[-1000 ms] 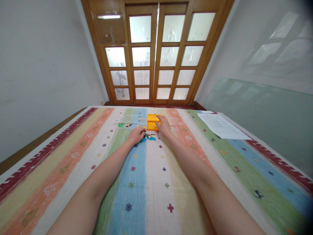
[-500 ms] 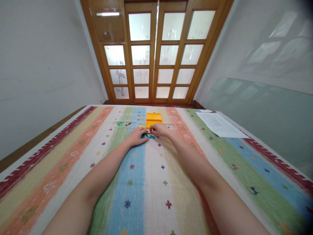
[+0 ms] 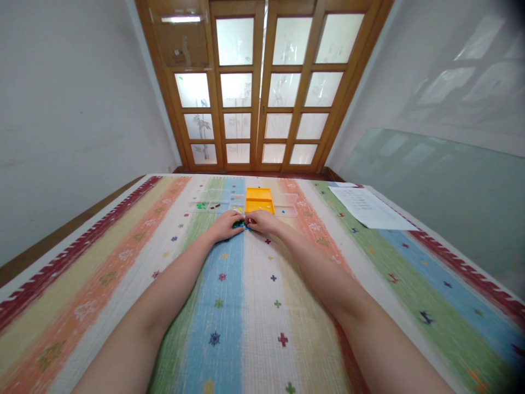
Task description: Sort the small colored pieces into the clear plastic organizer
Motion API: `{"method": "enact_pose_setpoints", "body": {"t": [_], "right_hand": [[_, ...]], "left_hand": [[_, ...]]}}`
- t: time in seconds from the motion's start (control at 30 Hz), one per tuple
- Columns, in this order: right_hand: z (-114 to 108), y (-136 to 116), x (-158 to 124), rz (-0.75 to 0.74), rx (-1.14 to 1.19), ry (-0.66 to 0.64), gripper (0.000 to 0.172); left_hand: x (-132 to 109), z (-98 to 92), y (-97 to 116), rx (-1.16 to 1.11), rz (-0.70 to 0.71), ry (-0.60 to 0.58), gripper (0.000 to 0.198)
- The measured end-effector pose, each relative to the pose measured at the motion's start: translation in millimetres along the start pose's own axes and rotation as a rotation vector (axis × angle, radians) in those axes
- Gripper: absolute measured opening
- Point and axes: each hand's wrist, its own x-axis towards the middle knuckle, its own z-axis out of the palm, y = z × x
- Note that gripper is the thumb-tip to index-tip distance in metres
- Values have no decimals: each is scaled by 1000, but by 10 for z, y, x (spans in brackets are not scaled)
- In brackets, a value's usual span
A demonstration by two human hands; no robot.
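Observation:
A small colourful piece [image 3: 238, 225], mostly dark green and blue, lies low on the cloth between my hands, largely covered by fingers. My left hand [image 3: 224, 226] curls round its left side, thumb at the near edge and fingers at the far edge. Fingers pinched together, my right hand [image 3: 261, 221] meets the piece from the right; whatever sits in the pinch is too small to make out. Just beyond stands an open orange-yellow box [image 3: 259, 196] with a few small light bits in its near half.
Clear plastic trays [image 3: 213, 196] flank the box, holding green bits [image 3: 200, 206], dark brown bits [image 3: 215, 206], yellow bits [image 3: 238, 209] and a blue bit [image 3: 283, 211]. A printed paper sheet [image 3: 369, 208] lies on the striped tablecloth [image 3: 254, 306] at the right.
My right hand has moved from the box's near edge down and left to the colourful piece. The box's near half now shows. My left hand stays round the piece, shifted slightly left.

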Motion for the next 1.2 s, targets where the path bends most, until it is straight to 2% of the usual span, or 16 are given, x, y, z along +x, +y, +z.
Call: {"method": "enact_pose_setpoints", "body": {"t": [0.17,0.37,0.6,0.8,1.03,1.2], "right_hand": [[34,68,16,-34,66,80,13],[23,127,49,2,167,293,12],[0,247,44,126,310,557,12],[2,341,55,222,341,738,16],[39,458,49,279,353,831,19],[84,542,33,304,385,809,19]], "left_hand": [[-7,1,-54,-16,-18,17,33],[-20,-19,-63,-35,-56,20,35],[-38,-32,-129,-107,-102,81,34],[-37,-17,-203,-85,-132,99,32],[-35,-29,-182,-69,-104,66,27],[-28,-27,-175,-59,-117,64,26]]}}
